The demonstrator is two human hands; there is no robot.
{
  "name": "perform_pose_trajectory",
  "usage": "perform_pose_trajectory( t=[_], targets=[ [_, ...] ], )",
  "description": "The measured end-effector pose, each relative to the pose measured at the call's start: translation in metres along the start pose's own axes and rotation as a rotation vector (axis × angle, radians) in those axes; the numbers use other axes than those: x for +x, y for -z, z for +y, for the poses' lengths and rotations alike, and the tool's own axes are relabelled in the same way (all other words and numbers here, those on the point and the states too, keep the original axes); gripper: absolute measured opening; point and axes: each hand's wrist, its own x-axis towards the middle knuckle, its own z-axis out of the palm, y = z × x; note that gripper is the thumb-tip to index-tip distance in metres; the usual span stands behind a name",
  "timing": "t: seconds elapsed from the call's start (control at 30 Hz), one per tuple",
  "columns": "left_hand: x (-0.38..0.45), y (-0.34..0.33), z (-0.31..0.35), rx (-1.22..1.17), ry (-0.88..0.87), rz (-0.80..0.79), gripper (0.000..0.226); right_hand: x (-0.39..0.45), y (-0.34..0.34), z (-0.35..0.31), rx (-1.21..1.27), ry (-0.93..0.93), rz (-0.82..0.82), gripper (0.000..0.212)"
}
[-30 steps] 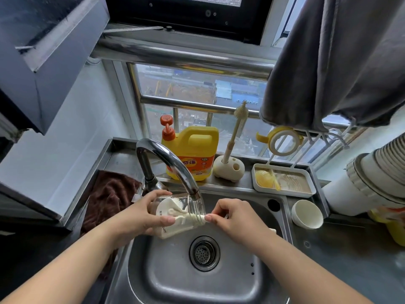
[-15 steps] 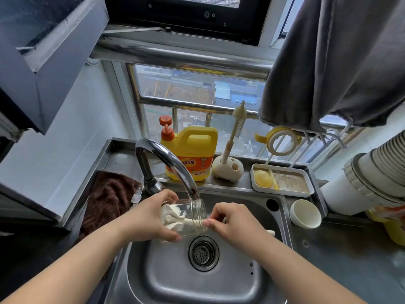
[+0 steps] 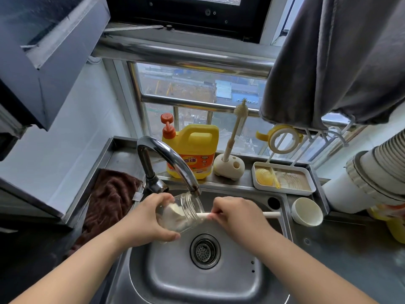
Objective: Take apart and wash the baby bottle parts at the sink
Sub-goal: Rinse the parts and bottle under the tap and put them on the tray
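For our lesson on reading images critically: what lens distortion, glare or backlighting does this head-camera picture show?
Head view: the wide-angle lens bows the window rail and counter edges; daylight from the window backlights the scene; highlights glint on the faucet and sink; the clear bottle is hard to outline.

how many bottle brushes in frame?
2. One brush is held by the right hand, head inside the bottle. A second stands upright in its holder on the ledge.

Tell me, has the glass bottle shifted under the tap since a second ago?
Yes. The left hand has tipped the bottle so its open mouth now sits closer under the faucet spout.
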Motion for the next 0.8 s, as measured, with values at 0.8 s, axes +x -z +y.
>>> perform_pose_trajectory(
  t=[0.8],
  targets=[
    [0.003,-0.002,0.003,0.017,-0.028,0.089,0.09,0.006,0.001,-0.002,-0.15,0.068,0.003,0.01]
  ],
)
